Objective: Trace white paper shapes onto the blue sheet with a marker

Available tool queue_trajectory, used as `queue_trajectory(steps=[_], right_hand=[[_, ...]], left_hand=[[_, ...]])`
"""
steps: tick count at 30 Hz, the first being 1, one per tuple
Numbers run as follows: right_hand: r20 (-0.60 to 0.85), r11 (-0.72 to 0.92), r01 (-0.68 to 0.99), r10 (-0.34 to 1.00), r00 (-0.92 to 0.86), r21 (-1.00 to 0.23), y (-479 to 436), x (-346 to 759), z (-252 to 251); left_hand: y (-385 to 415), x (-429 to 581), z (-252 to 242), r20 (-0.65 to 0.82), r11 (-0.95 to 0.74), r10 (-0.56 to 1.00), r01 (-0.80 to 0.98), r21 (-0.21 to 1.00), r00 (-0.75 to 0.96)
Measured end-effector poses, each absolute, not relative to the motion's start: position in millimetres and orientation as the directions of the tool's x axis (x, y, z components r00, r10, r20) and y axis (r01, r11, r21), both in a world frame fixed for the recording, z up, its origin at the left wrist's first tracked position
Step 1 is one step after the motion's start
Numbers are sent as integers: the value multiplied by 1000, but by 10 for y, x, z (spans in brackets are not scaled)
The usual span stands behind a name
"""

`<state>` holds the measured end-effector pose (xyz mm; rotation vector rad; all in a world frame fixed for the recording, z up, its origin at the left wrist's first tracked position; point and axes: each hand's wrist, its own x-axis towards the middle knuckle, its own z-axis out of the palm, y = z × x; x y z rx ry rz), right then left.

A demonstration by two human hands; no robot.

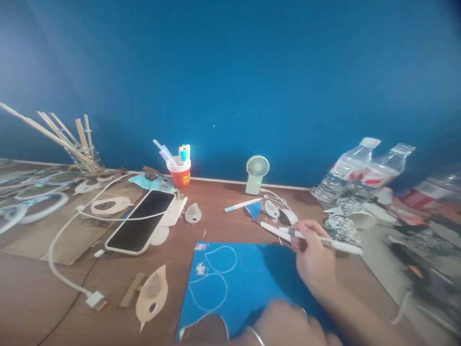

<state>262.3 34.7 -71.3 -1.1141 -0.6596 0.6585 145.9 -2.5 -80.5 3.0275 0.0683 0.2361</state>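
My right hand pinches a white marker pen over the far right corner of a blue sheet. Pale bird-like outlines are drawn on the sheet's left part, and a rounded piece is cut out of its near left edge. My left hand rests low over the sheet, blurred, with a bracelet at the wrist and a ring; its fingertips are hidden. Just beyond the sheet lies another white pen, close to the pen in my right hand.
Left of the sheet are a cardboard bird and a phone under a white cable. A red cup of pens and a small fan stand by the blue wall. Plastic bottles and scraps crowd the right.
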Motion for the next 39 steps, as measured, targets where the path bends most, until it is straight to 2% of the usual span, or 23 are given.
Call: queue_trajectory(steps=[4,6,9,15,19,25,30,36,39], right_hand=[[190,307,-74,740,645,-949,343,2632,-752],[198,302,-55,742,641,-952,344,2636,-767],[204,291,-36,749,630,-956,354,2640,-784],[230,281,9,765,602,-960,371,2617,-793],[243,234,89,792,560,-968,357,2585,-781],[228,127,235,852,472,-964,318,2572,-680],[158,22,314,896,415,-949,136,2581,-462],[-16,-150,299,913,408,-942,-59,2610,-461],[-54,-192,255,884,465,-948,-63,2661,-577]], left_hand=[[222,1358,-620,23,-960,272,270,71,962],[380,1216,-569,-17,-949,314,314,16,949],[663,937,-586,12,-932,358,358,-59,934],[1110,543,-552,59,-827,553,556,-84,831],[1122,546,-449,119,-784,618,621,8,778],[1045,549,-475,99,-814,578,564,139,810],[1045,459,-455,65,-834,529,504,224,846],[1063,466,-457,-3,-756,568,524,392,823],[1084,478,-470,-58,-684,608,560,468,792]])
